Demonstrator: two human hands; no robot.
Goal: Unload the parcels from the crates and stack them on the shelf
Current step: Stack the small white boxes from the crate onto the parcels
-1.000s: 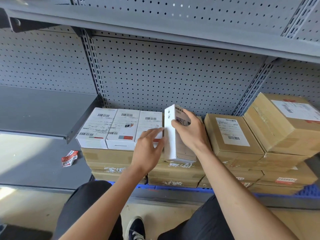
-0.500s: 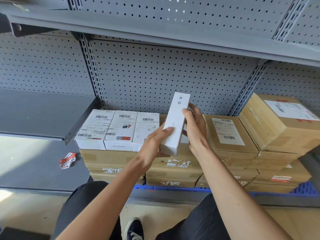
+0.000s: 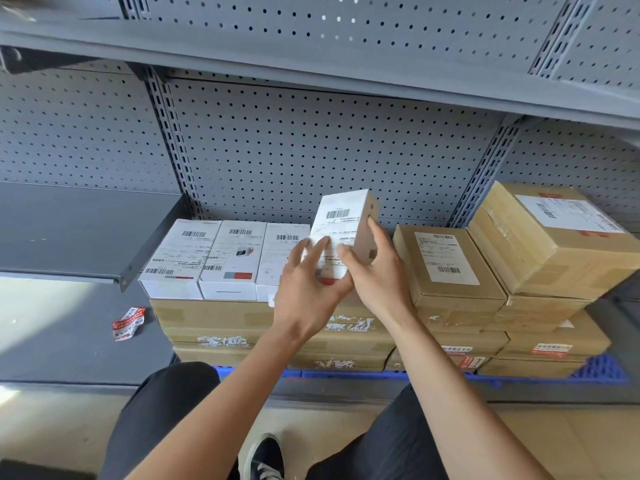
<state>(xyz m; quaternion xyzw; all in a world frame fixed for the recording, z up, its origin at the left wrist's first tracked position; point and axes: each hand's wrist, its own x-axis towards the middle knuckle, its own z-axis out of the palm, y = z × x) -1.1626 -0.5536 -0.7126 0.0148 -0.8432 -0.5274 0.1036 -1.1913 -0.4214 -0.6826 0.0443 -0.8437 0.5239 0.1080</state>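
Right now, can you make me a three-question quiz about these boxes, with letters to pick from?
1. Where is the red and white wrapper?
A. on the grey shelf floor left of the stacks
B. on top of a brown box
C. in a hand

2. How many white boxes lie flat in the row left of the hands?
A. one
B. three
C. six

3. What is happening to the tilted white box?
A. it lies alone on the floor
B. it is squashed flat
C. both hands hold it

Answers: 1 A, it lies on bare grey metal beside the brown boxes. 2 B, three barcoded tops sit side by side. 3 C, the left hand and right hand have fingers on it.
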